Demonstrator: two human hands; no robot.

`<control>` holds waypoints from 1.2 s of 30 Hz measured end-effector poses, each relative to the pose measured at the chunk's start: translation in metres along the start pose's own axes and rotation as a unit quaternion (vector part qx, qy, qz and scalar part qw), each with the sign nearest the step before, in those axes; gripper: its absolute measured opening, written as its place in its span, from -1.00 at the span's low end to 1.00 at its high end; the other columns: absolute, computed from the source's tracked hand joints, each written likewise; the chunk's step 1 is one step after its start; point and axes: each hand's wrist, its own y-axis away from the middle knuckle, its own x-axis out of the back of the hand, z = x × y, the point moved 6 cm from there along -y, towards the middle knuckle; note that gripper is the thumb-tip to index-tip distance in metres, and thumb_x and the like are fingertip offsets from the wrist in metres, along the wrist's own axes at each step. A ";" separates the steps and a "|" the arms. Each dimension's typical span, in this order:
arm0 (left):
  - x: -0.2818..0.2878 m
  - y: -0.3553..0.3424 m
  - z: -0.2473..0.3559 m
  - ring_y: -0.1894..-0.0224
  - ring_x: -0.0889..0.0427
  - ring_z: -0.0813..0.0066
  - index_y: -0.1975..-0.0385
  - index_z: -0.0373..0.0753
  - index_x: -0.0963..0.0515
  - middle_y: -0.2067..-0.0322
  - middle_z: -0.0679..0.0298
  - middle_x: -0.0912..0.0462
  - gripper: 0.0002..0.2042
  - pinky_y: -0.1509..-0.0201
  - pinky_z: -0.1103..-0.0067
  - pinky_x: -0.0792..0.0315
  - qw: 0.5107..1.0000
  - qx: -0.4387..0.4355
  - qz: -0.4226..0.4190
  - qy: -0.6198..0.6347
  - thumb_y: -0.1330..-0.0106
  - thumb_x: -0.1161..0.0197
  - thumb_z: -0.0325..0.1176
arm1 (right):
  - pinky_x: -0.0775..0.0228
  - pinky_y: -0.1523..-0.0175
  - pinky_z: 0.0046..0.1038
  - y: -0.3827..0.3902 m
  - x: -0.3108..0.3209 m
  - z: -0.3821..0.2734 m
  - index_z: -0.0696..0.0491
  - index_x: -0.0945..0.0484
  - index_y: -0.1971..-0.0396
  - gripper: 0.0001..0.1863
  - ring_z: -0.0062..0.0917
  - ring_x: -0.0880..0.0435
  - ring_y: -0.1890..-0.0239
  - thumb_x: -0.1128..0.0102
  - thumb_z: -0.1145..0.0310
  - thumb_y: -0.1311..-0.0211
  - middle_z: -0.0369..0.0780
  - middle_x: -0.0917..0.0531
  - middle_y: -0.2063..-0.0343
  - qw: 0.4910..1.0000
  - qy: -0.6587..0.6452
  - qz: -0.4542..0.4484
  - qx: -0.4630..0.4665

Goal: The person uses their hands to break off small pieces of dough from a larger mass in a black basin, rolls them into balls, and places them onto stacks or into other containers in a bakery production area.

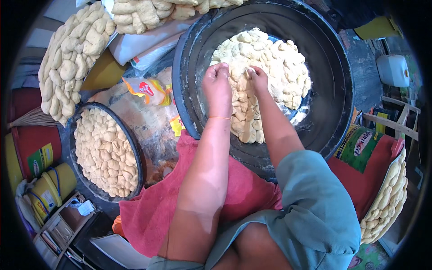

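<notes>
Many pale dough pieces point(283, 67) lie heaped on a round tray inside a large black basin point(330, 85). Over the heap's left edge, my left hand point(218, 87) is closed with its thumb on top; whatever it may hold is hidden. A little to the right, my right hand point(258, 80) is pinched closed just above the dough, and I cannot make out what its fingertips hold. The two hands are apart, with pieces showing between and below them. A thin orange band circles my left wrist.
Left of the basin stands a round black tray point(139, 157) of dough pieces. An open plastic bag point(148, 91) lies between them. More dough covers trays at the upper left point(74, 60) and far right point(387, 198). A red bucket point(375, 168) stands right; a yellow bucket point(53, 189) stands left.
</notes>
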 end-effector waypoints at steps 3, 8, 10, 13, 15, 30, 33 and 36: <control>0.002 -0.003 -0.002 0.31 -0.49 0.61 0.25 -0.30 -0.53 0.33 0.31 -0.58 -0.83 0.23 0.67 -0.27 1.000 -0.027 0.000 -0.012 -0.23 -0.15 -0.37 | -0.34 0.38 -0.68 0.036 0.009 0.012 0.14 -0.54 0.17 -0.76 -0.74 -0.46 0.51 -0.21 0.47 -0.14 -0.34 -0.56 0.47 0.995 -0.097 0.025 -0.016; -0.001 -0.002 -0.007 0.31 -0.48 0.61 0.26 -0.29 -0.53 0.33 0.31 -0.57 -0.83 0.24 0.68 -0.27 1.000 -0.015 -0.010 -0.013 -0.23 -0.15 -0.37 | -0.39 0.30 -0.62 0.115 0.012 0.012 0.11 -0.53 0.19 -0.77 -0.71 -0.49 0.47 -0.23 0.42 -0.14 -0.34 -0.56 0.47 0.992 -0.031 -0.123 0.024; -0.001 -0.001 -0.007 0.32 -0.48 0.62 0.26 -0.29 -0.53 0.33 0.32 -0.57 -0.83 0.24 0.68 -0.27 1.000 -0.011 -0.011 -0.012 -0.23 -0.15 -0.37 | -0.40 0.22 -0.54 0.136 0.005 -0.018 0.08 -0.53 0.18 -0.75 -0.63 -0.52 0.39 -0.24 0.39 -0.13 -0.29 -0.58 0.40 0.966 0.101 -0.239 -0.006; -0.008 0.001 -0.007 0.31 -0.48 0.61 0.26 -0.28 -0.54 0.33 0.33 -0.57 -0.82 0.23 0.67 -0.27 1.000 -0.003 -0.028 -0.010 -0.23 -0.16 -0.34 | -0.40 0.07 -0.43 0.118 0.013 -0.023 0.01 -0.53 0.12 -0.69 -0.47 -0.54 0.23 -0.25 0.34 -0.09 -0.17 -0.58 0.26 0.906 0.308 -0.275 0.095; -0.009 0.002 -0.006 0.32 -0.49 0.61 0.26 -0.27 -0.54 0.32 0.34 -0.57 -0.81 0.23 0.66 -0.27 1.000 -0.003 -0.029 -0.001 -0.22 -0.18 -0.32 | -0.34 -0.02 -0.37 0.083 0.027 -0.041 -0.04 -0.55 0.10 -0.64 -0.35 -0.49 0.08 -0.24 0.37 -0.03 -0.09 -0.54 0.12 0.864 0.424 -0.098 0.252; -0.002 0.002 -0.003 0.31 -0.50 0.60 0.25 -0.28 -0.53 0.35 0.35 -0.56 -0.82 0.25 0.66 -0.30 1.000 -0.001 -0.022 0.003 -0.23 -0.14 -0.35 | -0.36 0.35 -0.48 0.091 0.044 -0.032 0.05 -0.46 0.16 -0.55 -0.56 -0.51 0.52 -0.21 -0.01 -0.15 -0.27 -0.46 0.65 0.964 0.206 -0.154 -0.068; -0.010 0.005 -0.002 0.31 -0.50 0.60 0.25 -0.29 -0.53 0.36 0.35 -0.56 -0.82 0.24 0.67 -0.30 0.999 0.002 -0.034 0.007 -0.24 -0.13 -0.36 | -0.38 0.04 -0.24 0.092 0.028 -0.044 0.12 -0.61 0.24 -0.57 -0.17 -0.58 0.22 -0.21 0.03 -0.13 0.00 -0.57 0.36 0.888 0.393 -0.231 0.058; -0.009 0.007 0.003 0.31 -0.50 0.60 0.24 -0.29 -0.52 0.35 0.34 -0.57 -0.82 0.23 0.67 -0.31 0.999 -0.006 -0.038 0.008 -0.24 -0.14 -0.35 | -0.36 -0.03 -0.26 0.043 0.017 -0.046 0.08 -0.60 0.18 -0.59 -0.21 -0.55 0.13 -0.27 0.09 -0.07 -0.05 -0.56 0.18 0.926 0.349 -0.080 0.116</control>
